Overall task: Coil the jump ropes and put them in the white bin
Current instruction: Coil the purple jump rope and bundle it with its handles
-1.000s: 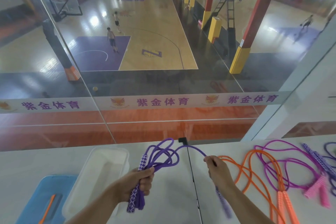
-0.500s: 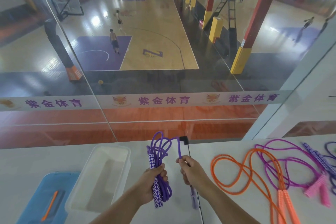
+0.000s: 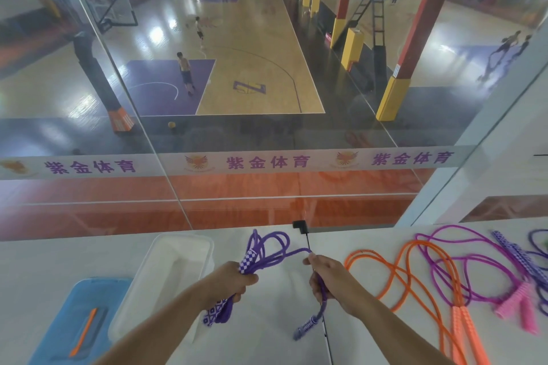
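Over the white counter [image 3: 281, 332], just right of the white bin [image 3: 178, 272]: left hand [image 3: 234, 283] fisted round the gathered loops and one checkered handle of the purple jump rope [image 3: 268, 252], right hand [image 3: 329, 277] curled round the free tail, second handle [image 3: 305, 327] dangling below. Best to feed the tail in even loops, matching the size of those already bunched, and to lay the last handle beside the first before loosening any fingers. Probably springy cord, so worth keeping the fist tight until the bundle sits inside the bin. Still to coil, judging by the spread: orange rope [image 3: 415, 281] and magenta rope [image 3: 462, 261] lying tangled on the right, another purple one at the far edge. To the left, a blue lid [image 3: 59, 332]. Beyond the glass, basketball courts below.
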The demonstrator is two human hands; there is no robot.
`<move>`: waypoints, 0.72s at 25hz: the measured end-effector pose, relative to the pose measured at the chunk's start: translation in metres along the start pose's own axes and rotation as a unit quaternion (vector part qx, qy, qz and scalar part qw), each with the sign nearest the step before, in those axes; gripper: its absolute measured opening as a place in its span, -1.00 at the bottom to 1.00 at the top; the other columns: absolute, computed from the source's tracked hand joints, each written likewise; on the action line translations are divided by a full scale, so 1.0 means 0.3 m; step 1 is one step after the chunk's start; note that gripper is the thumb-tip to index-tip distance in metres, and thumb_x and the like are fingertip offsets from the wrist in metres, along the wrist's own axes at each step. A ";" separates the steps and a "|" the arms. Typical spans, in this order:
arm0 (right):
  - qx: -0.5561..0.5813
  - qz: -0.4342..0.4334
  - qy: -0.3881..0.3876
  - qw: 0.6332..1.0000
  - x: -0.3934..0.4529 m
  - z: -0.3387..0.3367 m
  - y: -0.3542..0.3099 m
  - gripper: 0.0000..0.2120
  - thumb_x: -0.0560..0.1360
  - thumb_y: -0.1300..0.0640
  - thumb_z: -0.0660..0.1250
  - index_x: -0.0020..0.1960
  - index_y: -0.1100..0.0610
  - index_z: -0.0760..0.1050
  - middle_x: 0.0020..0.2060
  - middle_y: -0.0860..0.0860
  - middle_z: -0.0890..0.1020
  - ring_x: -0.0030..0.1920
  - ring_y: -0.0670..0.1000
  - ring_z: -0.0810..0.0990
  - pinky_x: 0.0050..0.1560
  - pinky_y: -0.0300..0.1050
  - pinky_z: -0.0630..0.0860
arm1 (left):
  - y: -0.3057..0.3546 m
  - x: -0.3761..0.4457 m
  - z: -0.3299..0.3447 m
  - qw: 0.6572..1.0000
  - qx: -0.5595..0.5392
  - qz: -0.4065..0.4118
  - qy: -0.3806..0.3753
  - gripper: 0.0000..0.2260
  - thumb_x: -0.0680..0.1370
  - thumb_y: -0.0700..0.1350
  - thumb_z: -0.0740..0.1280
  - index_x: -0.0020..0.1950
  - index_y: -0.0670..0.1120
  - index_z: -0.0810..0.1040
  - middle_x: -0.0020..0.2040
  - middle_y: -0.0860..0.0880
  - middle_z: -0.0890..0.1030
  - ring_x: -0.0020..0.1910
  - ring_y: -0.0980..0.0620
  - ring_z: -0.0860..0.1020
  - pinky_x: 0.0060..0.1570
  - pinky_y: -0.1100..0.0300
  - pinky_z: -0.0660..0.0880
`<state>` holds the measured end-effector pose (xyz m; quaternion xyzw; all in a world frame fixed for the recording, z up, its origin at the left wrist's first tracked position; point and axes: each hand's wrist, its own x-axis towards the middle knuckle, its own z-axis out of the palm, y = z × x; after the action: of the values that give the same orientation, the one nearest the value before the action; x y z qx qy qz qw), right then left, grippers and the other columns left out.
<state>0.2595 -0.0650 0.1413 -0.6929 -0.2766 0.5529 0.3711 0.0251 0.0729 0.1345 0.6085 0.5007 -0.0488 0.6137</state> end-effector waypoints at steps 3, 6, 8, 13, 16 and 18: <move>-0.132 0.057 -0.038 0.989 -0.006 -0.038 -0.009 -0.78 0.63 0.12 0.19 0.08 0.16 0.58 -0.37 0.10 0.60 -0.51 0.01 0.45 -0.36 -0.11 0.41 | 0.025 -0.002 -0.020 0.997 0.071 0.015 0.010 -0.85 0.48 -0.09 0.36 -0.15 -0.09 0.41 -0.36 -0.04 0.46 -0.44 0.05 0.42 -0.30 0.20 0.42; -0.327 0.097 -0.196 0.919 -0.059 -0.052 -0.058 -0.82 0.51 0.11 0.34 -0.01 0.14 0.69 -0.37 0.01 0.60 -0.49 -0.06 0.42 -0.34 -0.18 0.39 | 0.029 0.035 -0.045 0.979 0.174 0.046 0.097 -0.93 0.51 -0.11 0.32 -0.11 -0.09 0.47 -0.28 -0.05 0.55 -0.33 -0.01 0.51 -0.25 0.19 0.43; -0.344 0.055 -0.219 0.912 -0.097 -0.060 -0.126 -0.80 0.50 -0.04 0.37 0.00 0.01 0.71 -0.44 -0.02 0.45 -0.48 -0.04 0.30 -0.38 -0.18 0.28 | 0.011 0.052 -0.058 0.921 0.358 0.054 0.144 -0.87 0.57 -0.08 0.25 0.06 -0.09 0.51 -0.05 -0.08 0.65 -0.12 -0.11 0.63 -0.14 0.14 0.52; -0.314 -0.109 -0.183 0.925 -0.138 -0.116 -0.298 -0.82 0.57 -0.12 0.34 0.01 -0.16 0.71 -0.44 -0.01 0.41 -0.41 0.02 0.24 -0.36 -0.17 0.23 | 0.012 0.001 0.020 0.776 0.621 0.102 0.048 -0.76 0.61 -0.14 0.21 0.27 -0.13 0.44 0.14 -0.16 0.62 0.08 -0.22 0.64 -0.03 -0.01 0.52; -0.266 -0.132 -0.134 0.945 -0.122 -0.134 -0.326 -0.79 0.61 -0.06 0.31 0.01 -0.05 0.72 -0.48 -0.15 0.44 -0.39 -0.04 0.32 -0.33 -0.25 0.30 | 0.077 -0.056 0.098 0.711 0.675 0.193 -0.038 -0.78 0.62 -0.15 0.28 0.26 -0.14 0.43 0.06 -0.16 0.64 -0.03 -0.19 0.64 -0.03 -0.02 0.56; -0.256 -0.123 -0.079 0.956 -0.098 -0.153 -0.327 -0.77 0.63 0.03 0.28 0.03 0.06 0.70 -0.53 -0.27 0.50 -0.48 -0.18 0.40 -0.32 -0.34 0.32 | 0.121 -0.097 0.130 0.708 0.658 0.249 -0.057 -0.73 0.62 -0.06 0.33 0.28 -0.11 0.44 0.06 -0.13 0.66 -0.05 -0.12 0.62 -0.02 0.01 0.57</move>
<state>0.3000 -0.0419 0.2435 -0.6794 -0.5205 0.4664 0.2235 0.0568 0.0350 0.1699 0.9566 0.1359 -0.2465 0.0749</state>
